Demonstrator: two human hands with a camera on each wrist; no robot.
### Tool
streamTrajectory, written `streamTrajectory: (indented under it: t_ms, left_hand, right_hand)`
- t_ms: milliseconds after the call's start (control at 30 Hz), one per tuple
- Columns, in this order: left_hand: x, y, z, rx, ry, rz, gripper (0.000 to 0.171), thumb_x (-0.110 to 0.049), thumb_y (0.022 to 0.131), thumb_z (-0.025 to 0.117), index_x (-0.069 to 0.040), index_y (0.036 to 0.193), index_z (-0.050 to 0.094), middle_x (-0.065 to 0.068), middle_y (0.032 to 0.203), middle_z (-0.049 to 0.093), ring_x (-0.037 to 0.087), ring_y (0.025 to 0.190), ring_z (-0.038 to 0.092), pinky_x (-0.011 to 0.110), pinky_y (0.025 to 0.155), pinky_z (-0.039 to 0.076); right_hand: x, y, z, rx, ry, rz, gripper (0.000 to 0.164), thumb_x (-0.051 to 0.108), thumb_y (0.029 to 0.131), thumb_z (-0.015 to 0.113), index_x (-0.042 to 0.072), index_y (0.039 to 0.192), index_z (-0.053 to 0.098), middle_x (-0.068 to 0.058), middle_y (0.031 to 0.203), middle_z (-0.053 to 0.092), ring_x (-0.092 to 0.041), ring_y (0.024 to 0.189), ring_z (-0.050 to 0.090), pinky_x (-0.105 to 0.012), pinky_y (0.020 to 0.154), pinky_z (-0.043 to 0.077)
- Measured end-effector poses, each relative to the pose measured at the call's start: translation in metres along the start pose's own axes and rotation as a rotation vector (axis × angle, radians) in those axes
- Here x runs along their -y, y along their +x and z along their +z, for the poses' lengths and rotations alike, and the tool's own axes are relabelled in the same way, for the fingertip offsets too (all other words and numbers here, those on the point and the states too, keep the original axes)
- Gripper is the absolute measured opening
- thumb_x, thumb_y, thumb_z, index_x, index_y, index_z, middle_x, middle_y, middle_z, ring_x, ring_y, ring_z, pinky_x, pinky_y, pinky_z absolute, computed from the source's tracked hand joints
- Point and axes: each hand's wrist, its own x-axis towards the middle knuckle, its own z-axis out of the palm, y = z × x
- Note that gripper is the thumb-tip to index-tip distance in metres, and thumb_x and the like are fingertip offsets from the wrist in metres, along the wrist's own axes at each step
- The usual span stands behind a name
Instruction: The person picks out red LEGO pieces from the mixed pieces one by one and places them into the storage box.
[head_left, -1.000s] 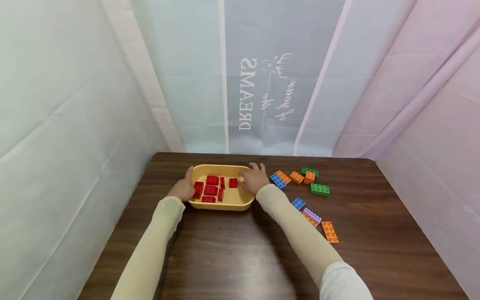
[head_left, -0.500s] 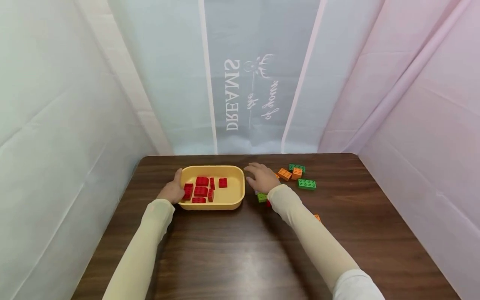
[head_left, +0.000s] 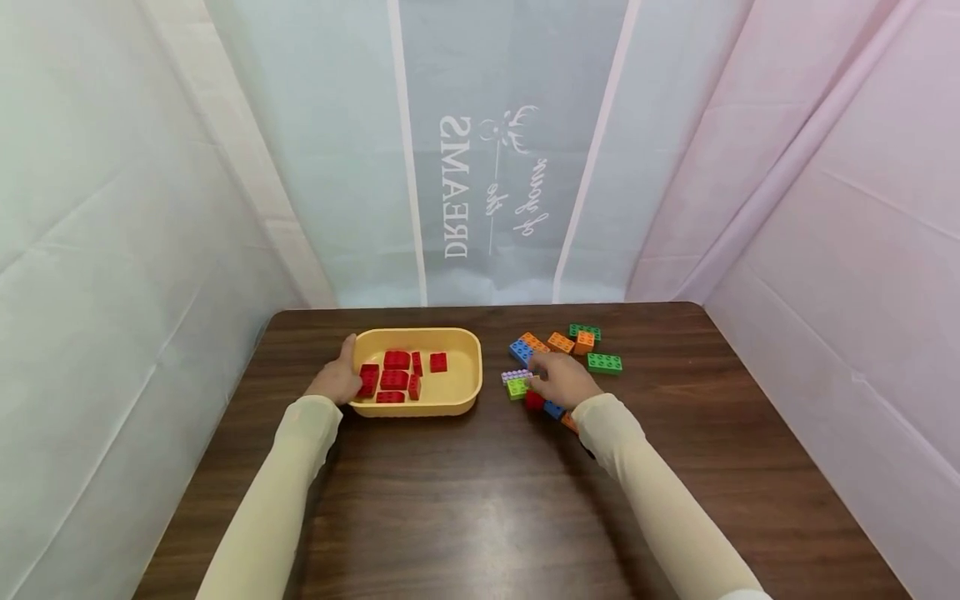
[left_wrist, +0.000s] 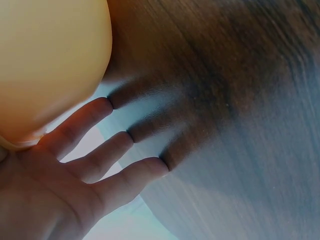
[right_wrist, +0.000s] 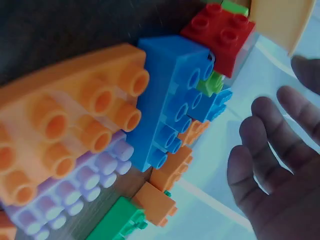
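A yellow plastic tray (head_left: 467,367) holds several red toy bricks (head_left: 395,379). My left hand (head_left: 335,379) rests at its left rim; in the left wrist view the fingers (left_wrist: 125,182) spread nearly straight outside the tray wall, fingertips touching the table. The thumb is mostly hidden. My right hand (head_left: 562,379) hovers over loose bricks right of the tray. In the right wrist view its fingers (right_wrist: 252,135) are loosely bent and hold nothing. A red brick (right_wrist: 219,37) lies near it, with a blue brick (right_wrist: 172,100), an orange brick (right_wrist: 75,115) and a purple brick (right_wrist: 70,190).
Farther back lie orange bricks (head_left: 560,342) and green bricks (head_left: 604,363). A lime green brick (head_left: 517,388) lies between the tray and the right hand. The dark wooden table (head_left: 450,492) is bordered by hanging curtains (head_left: 517,275) at the back and sides.
My right hand has left the tray's right end and moved right over the loose bricks. My left hand stays at the left rim. The head view has shifted slightly right.
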Motion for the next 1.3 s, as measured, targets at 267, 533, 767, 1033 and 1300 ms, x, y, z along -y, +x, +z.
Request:
streamTrajectory:
  t_ms: [267, 533, 767, 1033, 1300]
  left_hand:
    - [0.002, -0.002, 0.000, -0.002, 0.006, -0.018, 0.083, -0.008, 0.095, 0.046, -0.009, 0.161, -0.005, 0.035, 0.130, 0.052, 0.041, 0.100, 0.056, 0.056, 0.095, 0.046]
    - [0.001, -0.004, 0.001, 0.003, 0.004, -0.021, 0.083, -0.007, 0.095, 0.046, -0.008, 0.161, -0.005, 0.035, 0.127, 0.053, 0.040, 0.097, 0.057, 0.055, 0.092, 0.047]
    - [-0.002, -0.003, 0.001, 0.004, 0.010, -0.018, 0.083, -0.007, 0.095, 0.046, -0.009, 0.161, -0.005, 0.035, 0.128, 0.053, 0.040, 0.100, 0.057, 0.056, 0.095, 0.045]
    - [-0.005, -0.003, 0.000, 0.006, 0.009, -0.023, 0.083, -0.007, 0.096, 0.045, -0.010, 0.161, -0.007, 0.036, 0.132, 0.051, 0.041, 0.104, 0.056, 0.057, 0.097, 0.044]
    - [-0.002, -0.002, 0.001, -0.002, 0.011, -0.019, 0.083, -0.007, 0.096, 0.045, -0.010, 0.161, -0.007, 0.035, 0.130, 0.052, 0.040, 0.100, 0.057, 0.056, 0.095, 0.045]
  right_hand:
    - [0.003, -0.010, 0.020, 0.049, -0.215, -0.062, 0.024, 0.029, 0.088, 0.080, 0.015, 0.093, 0.062, 0.002, 0.081, 0.059, -0.016, 0.071, 0.053, -0.038, 0.067, 0.048]
    - [0.004, -0.012, 0.034, -0.043, -0.320, -0.074, 0.038, 0.038, 0.086, 0.081, 0.012, 0.108, 0.062, -0.003, 0.087, 0.058, -0.020, 0.077, 0.057, -0.040, 0.066, 0.051]
    - [0.007, -0.012, 0.042, -0.087, -0.369, -0.091, 0.033, 0.027, 0.089, 0.076, 0.012, 0.114, 0.060, -0.008, 0.090, 0.060, -0.025, 0.081, 0.058, -0.042, 0.065, 0.052]
    - [0.014, -0.010, 0.041, 0.046, -0.322, -0.113, 0.027, 0.040, 0.093, 0.070, 0.016, 0.105, 0.068, -0.001, 0.085, 0.064, -0.022, 0.082, 0.057, -0.043, 0.072, 0.052]
    - [0.022, -0.011, 0.032, 0.120, -0.347, -0.137, 0.042, 0.034, 0.085, 0.082, 0.015, 0.120, 0.072, -0.011, 0.119, 0.065, -0.027, 0.103, 0.061, -0.046, 0.088, 0.053]
